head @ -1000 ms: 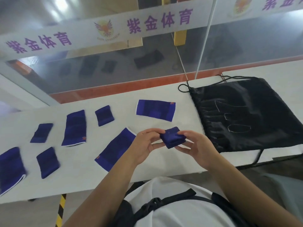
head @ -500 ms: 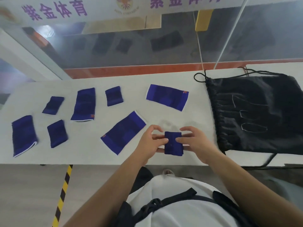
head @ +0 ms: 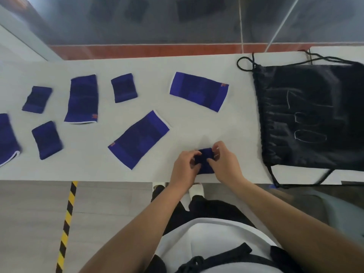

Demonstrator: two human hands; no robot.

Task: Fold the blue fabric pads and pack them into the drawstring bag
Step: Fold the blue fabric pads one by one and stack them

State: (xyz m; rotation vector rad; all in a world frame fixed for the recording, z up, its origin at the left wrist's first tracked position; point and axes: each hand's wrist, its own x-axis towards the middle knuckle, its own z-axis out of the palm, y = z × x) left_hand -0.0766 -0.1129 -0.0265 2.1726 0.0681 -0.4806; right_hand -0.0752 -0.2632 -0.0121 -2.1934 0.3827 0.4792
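Grip closed twice: left hand point(head: 184, 166) and right hand point(head: 225, 164) pinch the folded blue pad point(head: 204, 153) (near table point(head: 197, 125) edge).

No readable text. White outline marks on drawstring bag point(head: 307, 99), small orange marks on blue pads point(head: 199, 91): illegible.

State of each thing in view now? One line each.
Held pad: partly folded, pinched from both sides.
Left hand: grips held pad.
Right hand: grips held pad.
Drawstring bag: lying flat, mouth edge gathered.
Seven loose pads: lying flat on table, untouched.
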